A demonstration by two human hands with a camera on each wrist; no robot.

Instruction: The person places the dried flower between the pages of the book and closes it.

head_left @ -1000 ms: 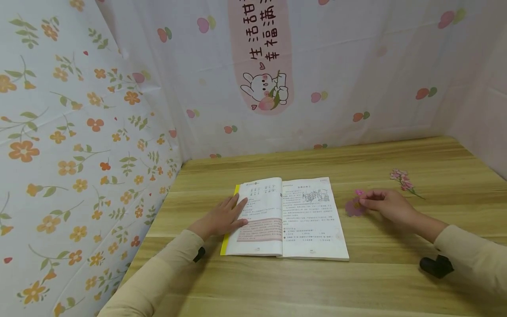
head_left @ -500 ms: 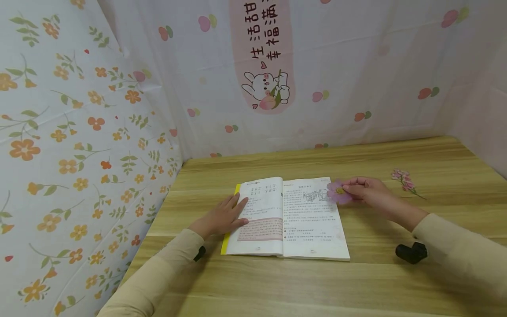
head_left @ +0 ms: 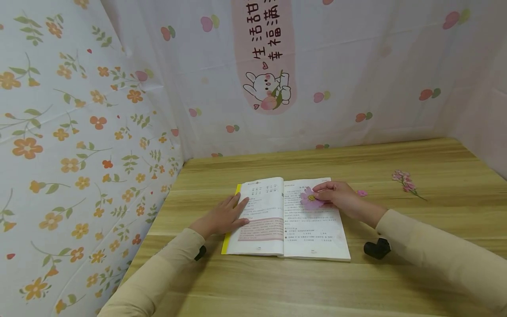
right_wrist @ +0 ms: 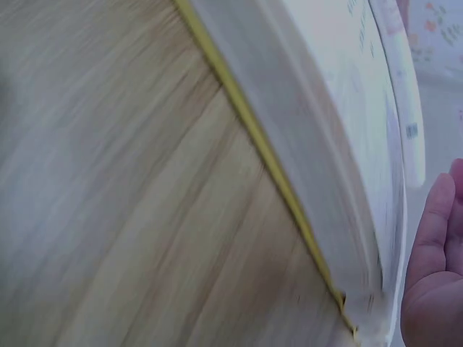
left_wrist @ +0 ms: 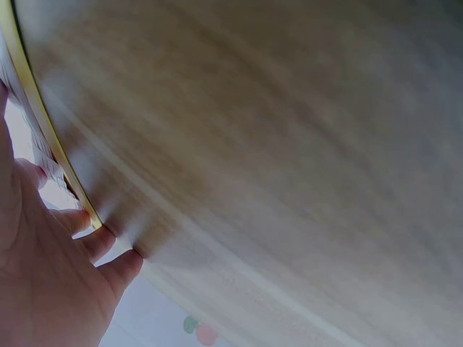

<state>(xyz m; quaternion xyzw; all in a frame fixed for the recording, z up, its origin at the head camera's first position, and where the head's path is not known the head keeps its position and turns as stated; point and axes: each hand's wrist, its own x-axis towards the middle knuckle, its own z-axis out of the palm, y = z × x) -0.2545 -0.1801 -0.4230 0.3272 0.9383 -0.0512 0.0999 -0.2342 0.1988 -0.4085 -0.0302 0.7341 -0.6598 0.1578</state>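
On the wooden table (head_left: 301, 286), an open book (head_left: 313, 242) is lying with its printed pages facing up, and a hand is working from either side of it. The left hand (head_left: 222, 219) is resting over the outer margin of the left page, its fingers spread and fairly straight, gripping nothing. The thumb is lying across the print, while in the left wrist view some fingertips are extending past the yellow cover edge (head_left: 226, 245). That spread is probably serving to weigh the page down and stop the book from sliding or closing.

The right hand (head_left: 344, 200) is pinching a purple flower (head_left: 310, 200) by one side, between thumb and fingers, over the upper part of the right page; whether the petals are touching the paper is hard to tell. Such a light hold is likely sparing the thin petals from creasing, and it is leaving the yellow centre showing.

Beyond the right wrist, a small pink flower (head_left: 362, 193) and a pink sprig (head_left: 407, 184) are lying on the table, seemingly within easy reach.
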